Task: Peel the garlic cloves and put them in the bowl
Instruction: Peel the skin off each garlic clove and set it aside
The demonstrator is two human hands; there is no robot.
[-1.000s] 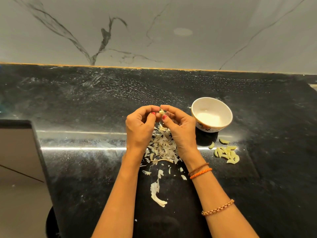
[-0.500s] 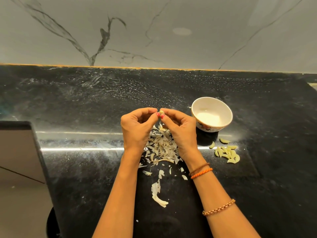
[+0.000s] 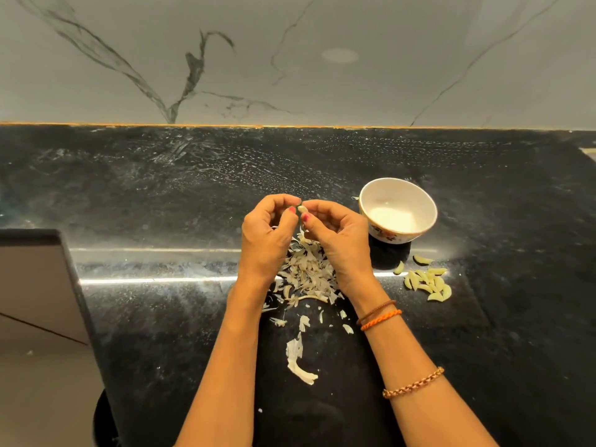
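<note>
On the black table [image 3: 161, 195] right under my wrists lies a heap of papery garlic skins [image 3: 306, 272], with more scraps trailing toward me and one long strip of peel [image 3: 298, 362] nearest my body. Off to my right stands the white bowl [image 3: 398, 209], upright, a flower print on its side, and just in front of it a loose cluster of peeled cloves [image 3: 427, 282] rests on the table, not in the bowl. Behind it all runs a grey veined marble wall [image 3: 290, 59]. Nothing sits between my hands and the bowl. Both hands are raised above the skins, fingers curled, tips meeting. My right hand [image 3: 338, 240] has its grip pinched on a small garlic clove [image 3: 302, 209] between thumb and forefinger. My left hand [image 3: 267, 237] brings thumb and fingertip right against that clove; whether that grip actually pinches it, I cannot tell. Bracelets circle my right wrist and forearm.
</note>
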